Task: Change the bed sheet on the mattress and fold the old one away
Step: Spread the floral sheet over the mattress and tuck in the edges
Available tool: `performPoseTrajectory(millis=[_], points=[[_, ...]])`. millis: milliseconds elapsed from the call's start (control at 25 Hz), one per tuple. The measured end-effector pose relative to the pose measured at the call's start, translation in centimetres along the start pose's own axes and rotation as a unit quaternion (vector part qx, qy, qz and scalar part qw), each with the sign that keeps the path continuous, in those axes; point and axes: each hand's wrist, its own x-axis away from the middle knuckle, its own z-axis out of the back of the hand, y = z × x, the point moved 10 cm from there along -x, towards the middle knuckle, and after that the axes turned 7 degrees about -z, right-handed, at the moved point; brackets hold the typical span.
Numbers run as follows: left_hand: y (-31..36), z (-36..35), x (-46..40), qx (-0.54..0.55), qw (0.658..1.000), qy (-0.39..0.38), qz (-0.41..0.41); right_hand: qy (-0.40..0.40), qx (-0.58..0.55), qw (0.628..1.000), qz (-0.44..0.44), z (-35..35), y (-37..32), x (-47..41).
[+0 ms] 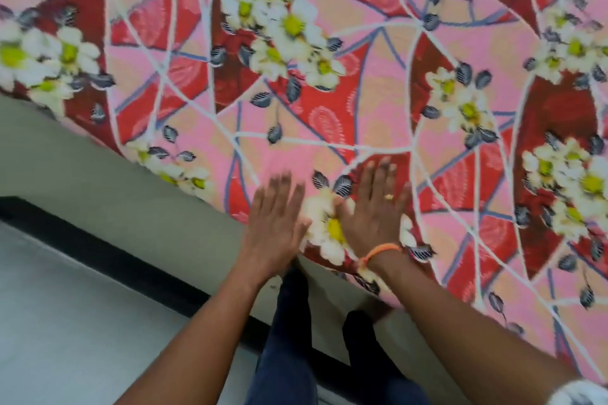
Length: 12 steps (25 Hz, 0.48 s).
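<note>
The bed sheet (362, 82), pink and red with white flowers and grey leaves, lay spread over the mattress and filled the view from 9 o'clock over 12 to 4 o'clock. Its near edge ran slantwise from the left side down to 5 o'clock and hung a little over the pale side of the bed (138, 187).

Both hands were laid flat on the sheet close to this edge, just below the middle of the view. The left hand (274, 217) had its fingers (283, 187) straight and slightly spread, holding nothing; its outline was blurred, so I judge that it was in motion. The right hand (373, 207), with a ring on one finger and an orange band (381, 251) on the wrist, was also flat with straight fingers and gripped nothing. Between the two hands, at the thumbs, one white flower of the print was visible.

I think the palms were pressed down in this way to smooth the cloth and push the wrinkles toward the edge, because flat palms slide over cloth without pulling it up. The sheet looked already fairly even, so the spreading seemed nearly done.

At 6 o'clock the person's dark trousers (289, 322) stood beside the bed on a grey floor (82, 306) with a black strip (108, 250). No second sheet appeared in the view.
</note>
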Motion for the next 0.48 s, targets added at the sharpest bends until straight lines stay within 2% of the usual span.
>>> performPoseTrajectory(millis=[120,200,240,280,320,360,440,480], points=[[-6.3,0.6,4.4,0.005,0.999,0.023,0.042,-0.003,0.019,0.973,0.23,-1.0,-11.4,4.1],[-12.1,2.7,6.7,-0.003,0.997,0.033,0.068,-0.003,-0.012,0.918,0.395,-0.2,-20.0,6.8],[-13.7,3.7,7.0,-0.002,0.998,0.031,0.047,-0.007,-0.03,0.883,0.468,0.8,-23.0,7.3],[-14.6,5.1,6.8,0.009,0.999,0.034,0.022,0.021,-0.037,0.858,0.512,2.1,-25.1,6.6],[-15.5,7.0,6.2,0.019,0.998,0.059,0.016,0.064,-0.048,0.861,0.503,3.6,-26.1,4.1],[-17.1,9.3,5.5,0.029,0.994,0.096,0.032,0.091,-0.089,0.893,0.431,5.3,-26.3,0.0],[-21.3,12.6,3.4,0.042,0.984,0.138,0.103,0.096,-0.17,0.971,0.137,7.1,-22.3,-10.1],[-23.2,13.3,1.9,0.045,0.982,0.126,0.131,0.075,-0.162,0.984,-0.002,6.9,-19.9,-13.3]])
